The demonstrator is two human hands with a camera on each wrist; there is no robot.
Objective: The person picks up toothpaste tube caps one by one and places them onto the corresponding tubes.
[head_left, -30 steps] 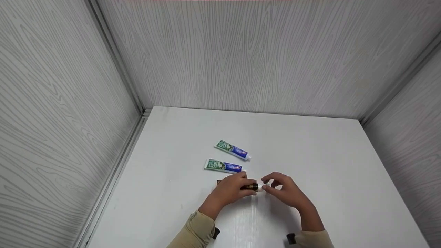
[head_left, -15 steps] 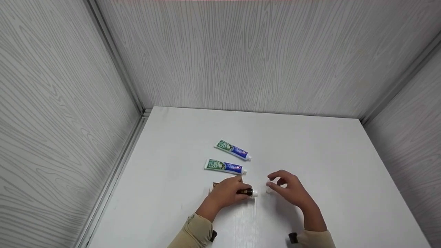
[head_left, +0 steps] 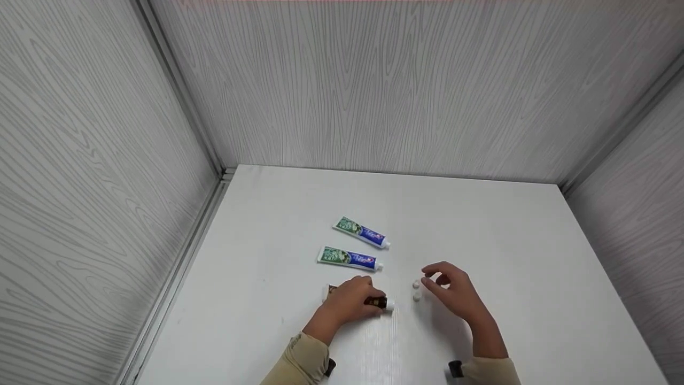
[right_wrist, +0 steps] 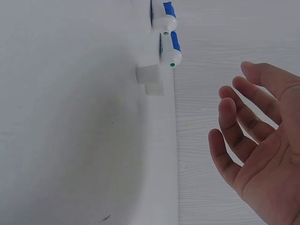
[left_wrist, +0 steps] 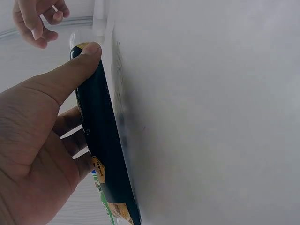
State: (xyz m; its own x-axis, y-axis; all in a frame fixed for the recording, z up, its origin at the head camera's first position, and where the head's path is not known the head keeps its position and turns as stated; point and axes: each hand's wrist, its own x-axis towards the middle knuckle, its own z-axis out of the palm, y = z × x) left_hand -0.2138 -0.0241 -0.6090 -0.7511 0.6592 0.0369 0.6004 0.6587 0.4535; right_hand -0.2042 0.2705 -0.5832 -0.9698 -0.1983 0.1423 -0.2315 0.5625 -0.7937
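My left hand (head_left: pixel 350 300) grips a dark toothpaste tube (left_wrist: pixel 105 126) with gold markings, thumb on top near its white end. In the head view the dark tube (head_left: pixel 376 302) lies low over the table, its white end pointing right, its middle hidden under the fingers. My right hand (head_left: pixel 451 289) hovers just right of two small white caps (head_left: pixel 416 297), its fingers loosely bent and nothing between them. Those white caps (right_wrist: pixel 148 75) stand on the table in the right wrist view, apart from the fingers.
Two green and blue toothpaste tubes (head_left: pixel 350 259) lie farther back, beyond the left hand, with their nozzles to the right. In the right wrist view a tube nozzle (right_wrist: pixel 172 64) shows a bare green opening. Wood-grain panels (head_left: pixel 352 91) wall the white table (head_left: pixel 481 224).
My right hand has drawn away to the right from the dark tube's end, uncovering the two white caps. My left hand has shifted slightly left and nearer with the tube.
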